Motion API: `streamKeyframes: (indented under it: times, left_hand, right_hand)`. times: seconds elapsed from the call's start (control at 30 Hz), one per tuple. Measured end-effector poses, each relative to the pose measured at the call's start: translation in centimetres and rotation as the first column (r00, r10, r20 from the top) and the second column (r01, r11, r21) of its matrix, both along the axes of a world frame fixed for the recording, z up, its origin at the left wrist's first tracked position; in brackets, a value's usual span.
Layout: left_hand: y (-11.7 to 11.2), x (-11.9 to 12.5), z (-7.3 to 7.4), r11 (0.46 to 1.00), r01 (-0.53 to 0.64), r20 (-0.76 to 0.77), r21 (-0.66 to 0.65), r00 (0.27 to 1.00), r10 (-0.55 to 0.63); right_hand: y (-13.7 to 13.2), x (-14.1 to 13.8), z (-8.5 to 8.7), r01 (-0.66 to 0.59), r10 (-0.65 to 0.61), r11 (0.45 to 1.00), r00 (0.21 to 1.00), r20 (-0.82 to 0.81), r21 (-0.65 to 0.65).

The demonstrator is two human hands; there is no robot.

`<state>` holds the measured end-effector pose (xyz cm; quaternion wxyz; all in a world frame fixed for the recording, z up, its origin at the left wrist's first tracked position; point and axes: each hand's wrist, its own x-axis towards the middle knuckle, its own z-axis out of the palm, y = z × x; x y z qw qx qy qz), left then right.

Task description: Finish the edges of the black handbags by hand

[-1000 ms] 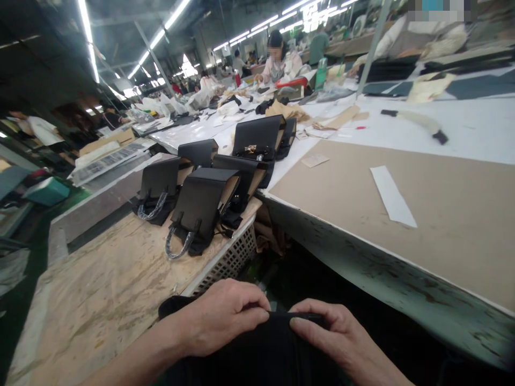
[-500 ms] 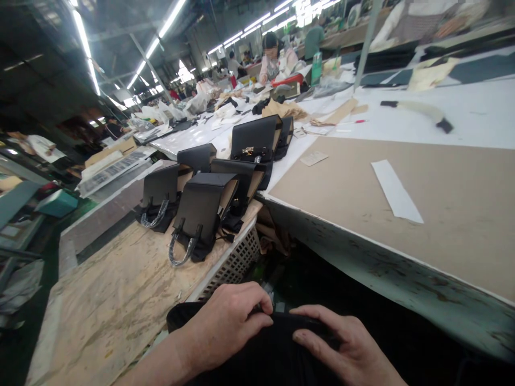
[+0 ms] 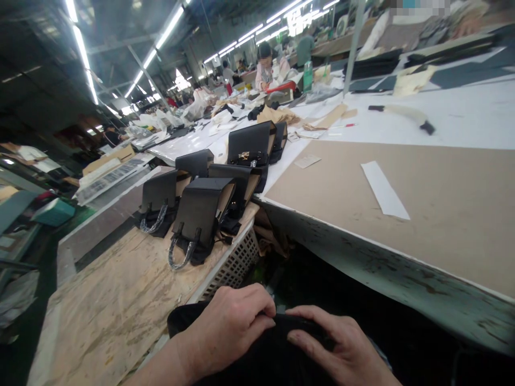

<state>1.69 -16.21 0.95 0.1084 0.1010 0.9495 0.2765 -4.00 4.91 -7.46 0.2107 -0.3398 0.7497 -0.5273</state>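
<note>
The left hand point(image 3: 235, 319) pinches the top edge of a black piece point(image 3: 273, 354), low in the view, and the right hand point(image 3: 336, 338) grasps the same edge just beside it. Compared with one second ago, the right thumb sits lower on the near face, so the edge seems still being worked. Beyond, black bags point(image 3: 202, 206) rest on a tan board point(image 3: 116, 284); their contents I cannot tell. Below its side, a perforated crate point(image 3: 236, 261) hides its contents.

The single view comes from a camera on the person's head, and it faces forward and down. The left hand point(image 3: 237, 321) and right hand point(image 3: 336, 338) are very near to it, the counter point(image 3: 450, 193) at right is farther, and the ceiling lamps point(image 3: 169, 27) are far.
</note>
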Motion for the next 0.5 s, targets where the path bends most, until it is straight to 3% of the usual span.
streamKeyframes:
  times: [0.2,0.5]
  left_hand:
    - [-0.09,0.11,-0.16,1.000,0.010,-0.015,-0.006,1.000,-0.011]
    - [-0.21,0.03,-0.38,0.998,0.032,-0.015,-0.047,0.999,-0.033]
  right_hand:
    - [0.03,0.21,-0.22,0.007,-0.007,1.000,1.000,-0.029,-0.022]
    - [0.08,0.72,-0.33,0.034,-0.072,0.993,0.935,-0.346,-0.114]
